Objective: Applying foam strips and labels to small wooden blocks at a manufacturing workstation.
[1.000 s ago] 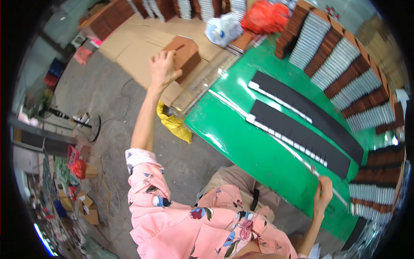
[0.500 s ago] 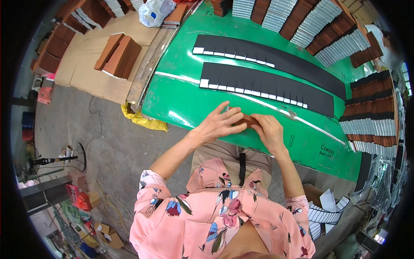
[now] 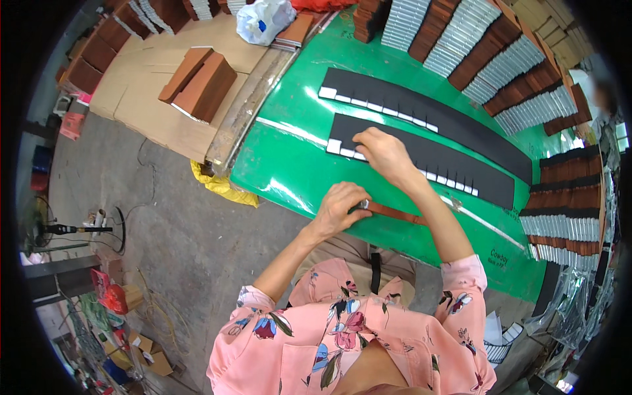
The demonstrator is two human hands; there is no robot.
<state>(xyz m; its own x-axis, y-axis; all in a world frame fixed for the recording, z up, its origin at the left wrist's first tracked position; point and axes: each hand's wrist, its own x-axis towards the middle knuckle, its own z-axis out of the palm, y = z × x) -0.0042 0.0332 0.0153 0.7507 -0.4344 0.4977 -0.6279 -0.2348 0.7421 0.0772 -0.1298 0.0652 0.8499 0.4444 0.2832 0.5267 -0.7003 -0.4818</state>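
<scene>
My left hand (image 3: 341,207) is closed on the end of a narrow brown strip (image 3: 395,212), which looks like a leather belt with a small shiny metal piece at that end. The strip runs right over the green tabletop (image 3: 276,174), and its far end passes behind my right forearm. My right hand (image 3: 383,155) reaches over the left part of the nearer black band (image 3: 487,181), fingers bent together at its row of small white tabs (image 3: 334,145). Whether a tab is between the fingertips cannot be made out. A second black band (image 3: 461,125) with white tabs lies beyond.
Stacked brown and silvery bundles (image 3: 474,49) line the far edge; more bundles (image 3: 563,197) stand at the right. Left of the green top, brown blocks (image 3: 207,85) rest on a cardboard-covered surface (image 3: 131,99), near a white plastic bag (image 3: 263,21). A yellow sack (image 3: 227,187) hangs below the corner.
My right hand has left the brown strip and moved up to the nearer black band's tabs. My left hand keeps the strip, which now stretches out to the right. The view has shifted slightly.
</scene>
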